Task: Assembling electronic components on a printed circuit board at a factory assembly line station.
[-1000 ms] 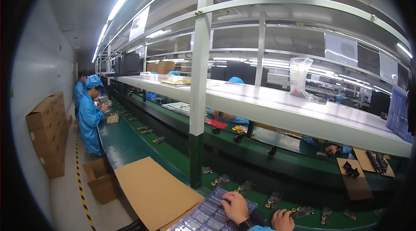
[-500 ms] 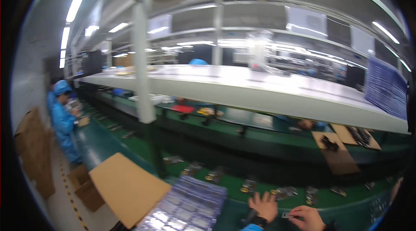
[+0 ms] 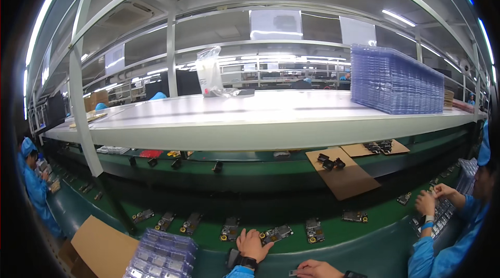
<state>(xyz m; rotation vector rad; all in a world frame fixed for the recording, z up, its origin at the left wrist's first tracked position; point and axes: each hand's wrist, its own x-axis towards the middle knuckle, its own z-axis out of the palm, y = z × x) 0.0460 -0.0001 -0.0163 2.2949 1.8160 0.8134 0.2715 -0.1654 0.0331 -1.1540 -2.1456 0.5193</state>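
Observation:
My left hand lies over the near edge of the green belt, fingers spread, with a dark wristband at its wrist. Its fingertips are right beside a small circuit board with a yellow round part; whether they touch it I cannot tell. Low in the picture, my right hand pinches a small flat grey piece between thumb and fingers. Another circuit board lies just left of my left hand, and one more board sits to its right.
A stack of clear plastic trays stands at my left beside a cardboard sheet. Above the belt runs a white shelf bearing a tall tray stack. At right, a co-worker in blue handles parts over a tray.
The view has swung to the right, bringing the co-worker and the whole tray stack on the shelf into sight. My left hand stays by a board; my right hand still pinches the grey piece.

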